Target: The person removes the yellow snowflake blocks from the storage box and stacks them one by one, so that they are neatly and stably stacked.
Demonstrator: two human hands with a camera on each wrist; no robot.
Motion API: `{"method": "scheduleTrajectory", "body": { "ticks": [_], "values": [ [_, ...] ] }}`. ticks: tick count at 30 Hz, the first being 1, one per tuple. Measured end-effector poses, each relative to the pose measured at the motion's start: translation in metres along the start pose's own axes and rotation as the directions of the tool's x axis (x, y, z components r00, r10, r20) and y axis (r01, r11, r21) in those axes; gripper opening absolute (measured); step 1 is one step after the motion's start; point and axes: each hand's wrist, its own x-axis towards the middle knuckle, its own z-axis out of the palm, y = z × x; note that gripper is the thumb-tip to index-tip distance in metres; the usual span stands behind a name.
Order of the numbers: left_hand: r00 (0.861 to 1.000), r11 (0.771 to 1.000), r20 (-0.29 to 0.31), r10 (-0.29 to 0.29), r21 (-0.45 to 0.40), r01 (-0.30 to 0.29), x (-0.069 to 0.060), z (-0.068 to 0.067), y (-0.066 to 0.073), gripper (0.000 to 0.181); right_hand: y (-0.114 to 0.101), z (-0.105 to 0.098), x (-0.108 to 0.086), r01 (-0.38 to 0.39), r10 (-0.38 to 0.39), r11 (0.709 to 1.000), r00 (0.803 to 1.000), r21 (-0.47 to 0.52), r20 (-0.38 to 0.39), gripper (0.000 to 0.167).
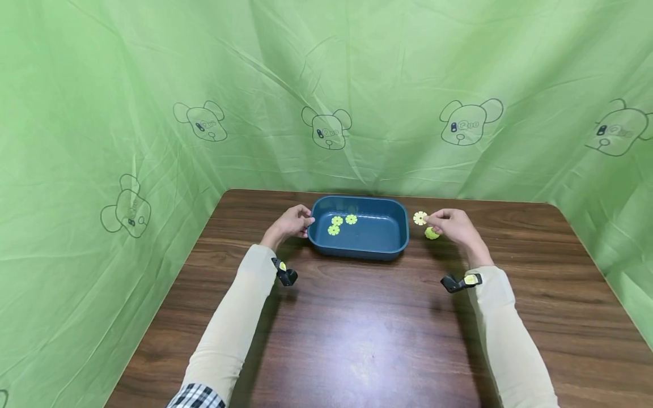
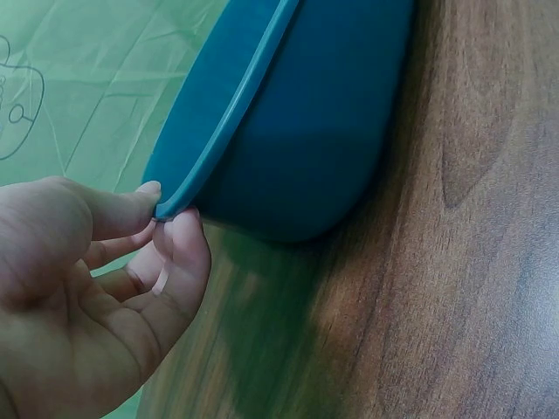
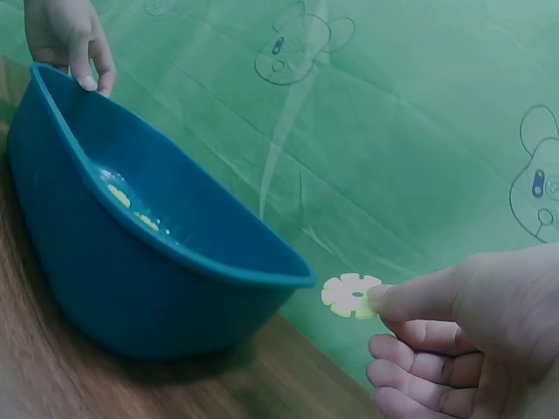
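- Cream sleeves (image 1: pixel 224 328) cover both my forearms, with black-and-white checks at the near end of the left one.
- Black cameras (image 1: pixel 287 276) sit at my wrists.
- Dark brown wood forms the surface (image 1: pixel 326 317), bright with glare in the middle.
- Yellow-green pieces (image 1: pixel 432 233) lie on it just below my right grip (image 1: pixel 456 228), partly hidden; I cannot tell how many.
- That grip is closed to a pinch, thumb and forefinger holding a notched disc (image 1: pixel 420 218) by its edge, raised beside the right end of the blue tub (image 1: pixel 377 232), not touching it.
- My left grip (image 1: pixel 292 222) pinches the tub's rim at its left end, thumb above.
- Three discs (image 1: pixel 334 230) lie inside, towards the left, two close together.
- Green cloth (image 1: pixel 388 56) hangs behind, printed with round-eared heads (image 1: pixel 329 130).
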Motion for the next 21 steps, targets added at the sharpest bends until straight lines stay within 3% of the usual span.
{"method": "scheduleTrajectory", "body": {
  "ticks": [9,18,21],
  "values": [
    [1.000,1.000,0.002,-0.006,0.001,0.006,0.000,0.000,0.001,0.025,0.017,-0.006,-0.003,-0.027,0.027,1.000,0.999,-0.004,-0.037,0.043],
    [1.000,1.000,0.000,-0.004,0.007,0.004,-0.002,0.001,0.000,0.024,0.035,-0.010,-0.001,-0.105,0.103,0.993,0.994,-0.047,-0.048,0.045],
    [1.000,1.000,-0.002,-0.003,0.009,0.003,-0.002,0.001,0.000,0.025,0.041,-0.010,0.001,-0.129,0.129,0.991,0.991,-0.020,-0.035,0.043]
  ]
}}
